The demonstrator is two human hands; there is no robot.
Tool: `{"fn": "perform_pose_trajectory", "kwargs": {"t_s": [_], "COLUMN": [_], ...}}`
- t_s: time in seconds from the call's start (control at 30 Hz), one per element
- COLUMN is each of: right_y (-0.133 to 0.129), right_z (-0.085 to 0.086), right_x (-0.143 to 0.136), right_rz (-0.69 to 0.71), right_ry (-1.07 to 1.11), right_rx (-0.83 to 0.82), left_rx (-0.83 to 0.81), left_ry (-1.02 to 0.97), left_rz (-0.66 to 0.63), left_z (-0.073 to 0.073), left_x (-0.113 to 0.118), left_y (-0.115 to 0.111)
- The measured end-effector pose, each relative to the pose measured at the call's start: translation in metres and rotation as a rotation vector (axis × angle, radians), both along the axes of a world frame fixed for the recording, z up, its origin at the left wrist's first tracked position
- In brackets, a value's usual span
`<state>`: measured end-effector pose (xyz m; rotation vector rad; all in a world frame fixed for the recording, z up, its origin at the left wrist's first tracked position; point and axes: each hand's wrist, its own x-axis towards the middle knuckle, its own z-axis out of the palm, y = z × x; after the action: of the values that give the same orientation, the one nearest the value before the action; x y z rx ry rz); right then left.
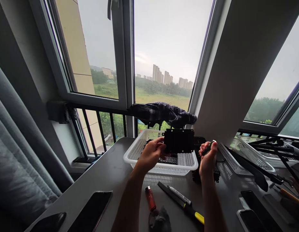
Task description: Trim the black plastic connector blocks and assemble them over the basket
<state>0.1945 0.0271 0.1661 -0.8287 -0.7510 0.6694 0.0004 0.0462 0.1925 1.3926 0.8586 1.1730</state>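
Note:
My left hand (151, 153) grips the left edge of a flat black rectangular plastic panel (178, 141) with small tabs along its edges. The panel is held up over a white plastic basket (161, 168), in which black ridged parts (172, 159) lie. To the right, my right hand (207, 158) is closed around a small dark green lighter (207, 148), its metal top by my thumb; the fingers cover much of it. Behind and below that hand stands a black assembly with toothed edges (196, 176), partly hidden by my forearm.
On the grey table lie a red lighter (150, 199), a white marker (179, 195), a black-and-yellow tool (188, 209) and phones (91, 211). More white baskets (236, 161) and black rods stand right, near another person's hand (298, 187). Checked cloth (164, 113) hangs on the railing.

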Motion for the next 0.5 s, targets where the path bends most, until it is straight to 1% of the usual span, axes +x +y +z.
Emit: {"fn": "perform_pose_trajectory", "kwargs": {"t_s": [0.03,0.07,0.1,0.2,0.23,0.3,0.4,0.5], "right_y": [-0.004,-0.009,-0.014,-0.03,-0.035,-0.042,-0.048,-0.049], "right_z": [0.005,0.009,0.014,0.023,0.025,0.028,0.03,0.03], "right_x": [0.0,-0.002,-0.004,-0.014,-0.017,-0.02,-0.019,-0.018], "right_rz": [-0.025,-0.016,0.04,0.344,0.423,0.536,0.639,0.67], "right_ry": [0.051,0.09,0.124,0.18,0.182,0.16,0.106,0.076], "right_rx": [0.027,0.042,0.042,-0.021,-0.041,-0.068,-0.094,-0.108], "left_rx": [0.0,-0.003,-0.005,-0.004,-0.002,-0.002,-0.014,-0.015], "left_ry": [-0.011,-0.016,-0.018,-0.034,-0.045,-0.072,-0.1,-0.123], "left_rz": [0.013,0.011,0.001,-0.006,0.005,0.023,0.004,0.012], "left_z": [-0.001,-0.002,-0.003,-0.005,-0.005,-0.005,-0.004,-0.003], "left_x": [0.0,0.0,0.0,-0.003,-0.006,-0.012,-0.019,-0.019], "left_y": [0.002,0.003,0.004,0.007,0.008,0.009,0.01,0.01]}}
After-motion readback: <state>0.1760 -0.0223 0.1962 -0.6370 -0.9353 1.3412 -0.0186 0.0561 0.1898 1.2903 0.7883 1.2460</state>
